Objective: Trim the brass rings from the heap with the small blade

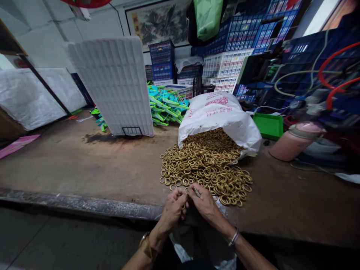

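Note:
A heap of brass rings (208,165) spills from a white sack (222,116) onto the brown worktable (98,165). Both hands meet at the heap's near edge. My left hand (173,210) has its fingers curled in a pinch; what it holds is too small to name, though it looks like a ring. My right hand (205,204) is closed too, gripping a thin metal piece (196,192) between thumb and fingers. The two hands touch each other at the fingertips.
A white ribbed panel (115,82) stands upright at the back. Beside it lie teal and green plastic parts (165,105). A green tray (268,125) and a pink bottle (295,140) lie right of the sack. Blue and white crates (233,48) stack behind.

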Demonstrator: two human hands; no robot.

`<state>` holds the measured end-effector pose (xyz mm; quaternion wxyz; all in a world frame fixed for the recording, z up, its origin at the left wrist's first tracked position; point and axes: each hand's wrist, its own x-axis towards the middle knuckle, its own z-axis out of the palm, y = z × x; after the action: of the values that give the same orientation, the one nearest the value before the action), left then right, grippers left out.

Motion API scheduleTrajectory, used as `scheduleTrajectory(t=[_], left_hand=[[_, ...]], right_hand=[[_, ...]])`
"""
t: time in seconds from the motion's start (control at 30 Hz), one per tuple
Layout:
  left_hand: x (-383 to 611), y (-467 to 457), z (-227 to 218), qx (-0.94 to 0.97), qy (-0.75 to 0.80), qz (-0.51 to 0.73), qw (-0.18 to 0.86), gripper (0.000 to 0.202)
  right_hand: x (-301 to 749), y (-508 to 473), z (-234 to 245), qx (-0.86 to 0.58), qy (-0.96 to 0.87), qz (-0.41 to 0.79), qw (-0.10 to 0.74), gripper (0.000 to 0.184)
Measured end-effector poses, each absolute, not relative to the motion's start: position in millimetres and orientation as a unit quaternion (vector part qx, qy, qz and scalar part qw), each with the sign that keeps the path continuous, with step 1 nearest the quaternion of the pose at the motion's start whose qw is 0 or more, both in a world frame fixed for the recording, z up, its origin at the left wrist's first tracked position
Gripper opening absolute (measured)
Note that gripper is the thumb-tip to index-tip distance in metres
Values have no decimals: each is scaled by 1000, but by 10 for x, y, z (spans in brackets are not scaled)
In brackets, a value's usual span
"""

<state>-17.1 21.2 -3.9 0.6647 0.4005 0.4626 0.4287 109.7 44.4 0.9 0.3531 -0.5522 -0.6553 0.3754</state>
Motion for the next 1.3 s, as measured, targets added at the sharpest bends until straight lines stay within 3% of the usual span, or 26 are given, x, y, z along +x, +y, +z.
scheduleTrajectory(t=[0.27, 0.43, 0.5, 0.6, 1.07, 1.3], left_hand=[[-163, 185, -3, 323, 377, 479, 724, 31], [-169, 192, 7, 320, 381, 503, 707, 29], [-165, 195, -8, 325, 389, 506, 698, 30], [-155, 193, -30, 334, 410, 500, 685, 31], [-153, 154, -30, 384, 412, 499, 659, 29], [-149, 163, 21, 369, 420, 501, 660, 30]], right_hand=[[1151, 472, -11, -539, -667, 369, 358, 26], [1218, 438, -95, -577, -714, 256, 303, 15], [1221, 397, -94, -567, -743, 236, 266, 23], [1198, 352, -60, -565, -765, 218, 220, 33], [1265, 416, -182, -586, -770, 202, 154, 30], [1228, 346, -121, -548, -776, 211, 231, 35]])
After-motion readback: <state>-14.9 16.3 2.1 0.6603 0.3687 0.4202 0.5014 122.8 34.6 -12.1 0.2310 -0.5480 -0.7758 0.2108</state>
